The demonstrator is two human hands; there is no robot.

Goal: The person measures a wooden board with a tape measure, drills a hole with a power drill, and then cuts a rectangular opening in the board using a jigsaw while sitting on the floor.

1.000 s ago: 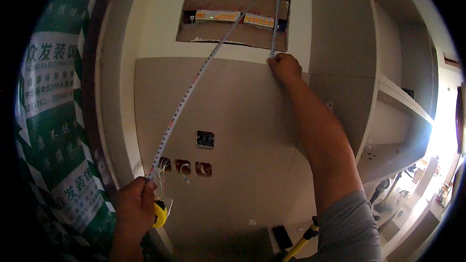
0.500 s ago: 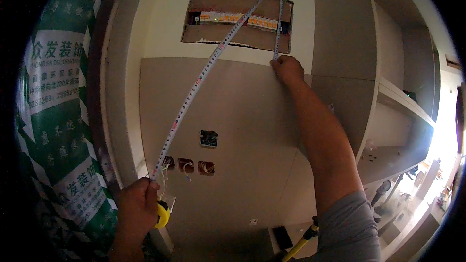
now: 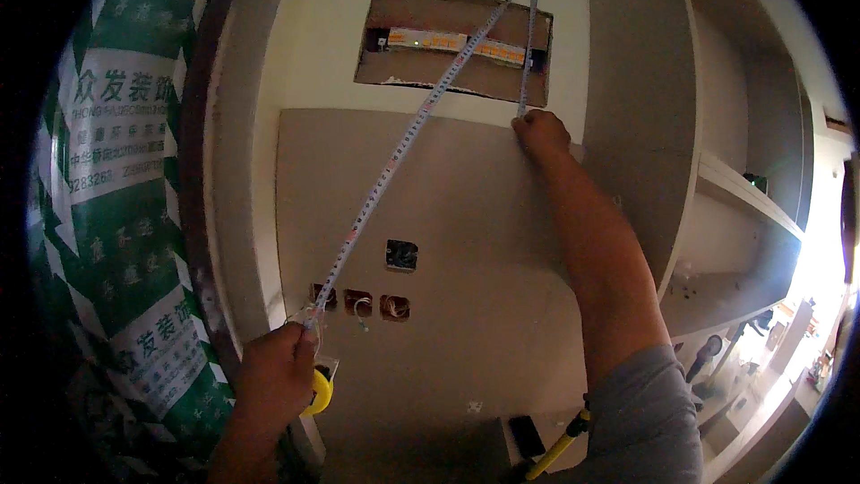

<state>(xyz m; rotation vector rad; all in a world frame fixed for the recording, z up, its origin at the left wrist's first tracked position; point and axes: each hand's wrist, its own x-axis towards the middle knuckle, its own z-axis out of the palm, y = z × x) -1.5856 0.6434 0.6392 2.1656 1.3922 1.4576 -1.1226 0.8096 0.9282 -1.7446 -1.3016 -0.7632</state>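
A white tape measure blade (image 3: 391,164) runs from my left hand diagonally up and right, bends sharply near the top of the wall opening, then drops to my right hand. My left hand (image 3: 276,376) is closed round the tape measure at lower left; its yellow case (image 3: 319,392) shows below the fingers. My right hand (image 3: 543,136) pinches the blade at the top edge of the grey-brown wall panel (image 3: 466,206). Just above is a breaker box opening (image 3: 448,85) with a row of breakers (image 3: 430,41) inside, partly crossed by the blade.
Several socket boxes with loose wires (image 3: 394,307) are set in the panel, close to the blade's lower end. Green-and-white protective sheeting (image 3: 125,152) covers the left side. Cabinet shelving (image 3: 748,206) stands at right. A yellow pole-like tool (image 3: 555,455) is near my right sleeve.
The whole scene has shifted slightly right in the picture. Both hands keep their grip on the tape measure; its blade stays bent over near the breaker box.
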